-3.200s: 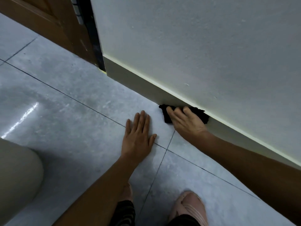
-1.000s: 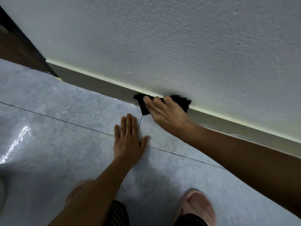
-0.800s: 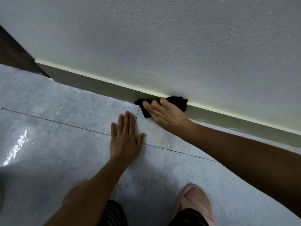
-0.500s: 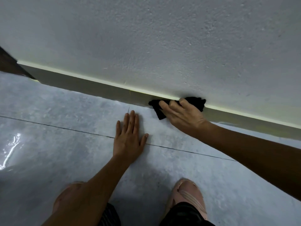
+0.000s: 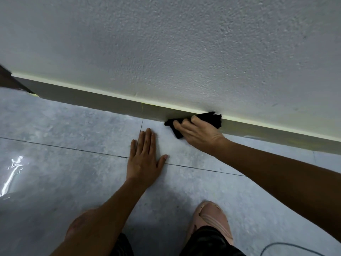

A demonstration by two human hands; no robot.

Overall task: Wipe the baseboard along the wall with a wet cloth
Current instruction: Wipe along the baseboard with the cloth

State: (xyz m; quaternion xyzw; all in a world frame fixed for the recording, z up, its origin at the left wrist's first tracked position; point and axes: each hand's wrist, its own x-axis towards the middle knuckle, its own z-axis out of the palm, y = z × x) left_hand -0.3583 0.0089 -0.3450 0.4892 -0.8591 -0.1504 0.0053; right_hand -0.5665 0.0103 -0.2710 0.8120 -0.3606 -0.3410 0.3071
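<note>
A grey baseboard (image 5: pixel 103 100) with a pale top strip runs along the foot of the textured white wall (image 5: pixel 184 48), sloping down to the right. My right hand (image 5: pixel 198 133) presses a black cloth (image 5: pixel 212 119) against the baseboard where it meets the floor; the fingers lie over the cloth and hide its middle. My left hand (image 5: pixel 145 157) rests flat on the grey tiled floor (image 5: pixel 64 163), palm down with fingers spread, a little left of and nearer than the cloth.
A dark wooden door frame (image 5: pixel 7 82) shows at the far left edge. My foot in a pink slipper (image 5: pixel 210 218) and my knee (image 5: pixel 81 226) are on the tiles below. A thin dark cable (image 5: pixel 287 245) curls at the bottom right.
My right hand has slid the cloth to the right along the baseboard, past the tile joint. My left hand stays planted on the floor. The view has shifted right, so the door frame has nearly left it.
</note>
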